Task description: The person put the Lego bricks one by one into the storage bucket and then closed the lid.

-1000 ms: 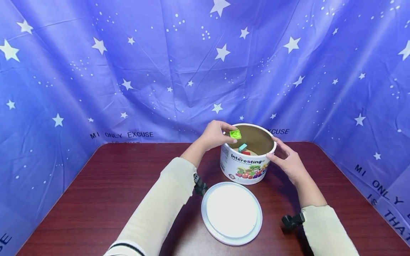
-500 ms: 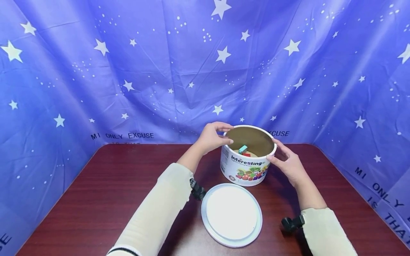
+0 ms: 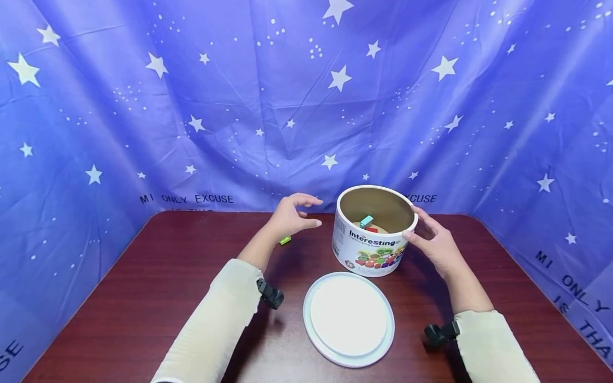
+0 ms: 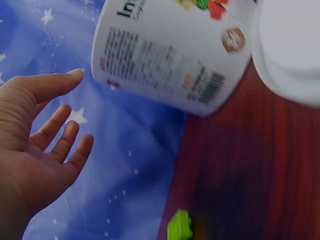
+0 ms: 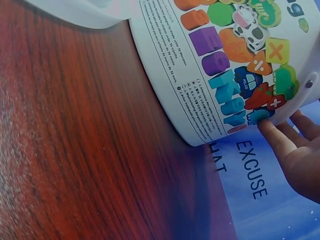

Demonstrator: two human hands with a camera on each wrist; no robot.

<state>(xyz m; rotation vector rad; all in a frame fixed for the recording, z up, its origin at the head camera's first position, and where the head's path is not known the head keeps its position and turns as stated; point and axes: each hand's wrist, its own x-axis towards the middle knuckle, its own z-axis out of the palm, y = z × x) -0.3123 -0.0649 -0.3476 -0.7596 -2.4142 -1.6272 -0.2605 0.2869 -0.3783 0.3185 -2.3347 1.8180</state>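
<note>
A white round bucket (image 3: 366, 252) printed "Interesting" stands uncovered towards the back right. My right hand (image 3: 436, 244) holds its right side at the rim, thumb on the front wall; the right wrist view shows the thumb against the printed wall (image 5: 250, 65). Inside lie a teal block (image 3: 366, 221) and a red piece (image 3: 372, 230). My left hand (image 3: 289, 217) hovers left of the bucket, thumb and fingers apart with nothing between them. A lime-green toy brick (image 3: 285, 240) lies on the table by the left wrist, partly hidden by it; the left wrist view shows the brick's studs (image 4: 180, 226).
The bucket's white round lid (image 3: 348, 318) lies on the dark red wooden table (image 3: 158, 276) in front of the bucket. A blue star-print curtain (image 3: 268, 106) hangs right behind the table's back edge and along both sides.
A second ago my left hand pinched a lime-green brick over the bucket's rim. It has let go and moved left, and a lime-green brick now shows beside it. The right hand stays.
</note>
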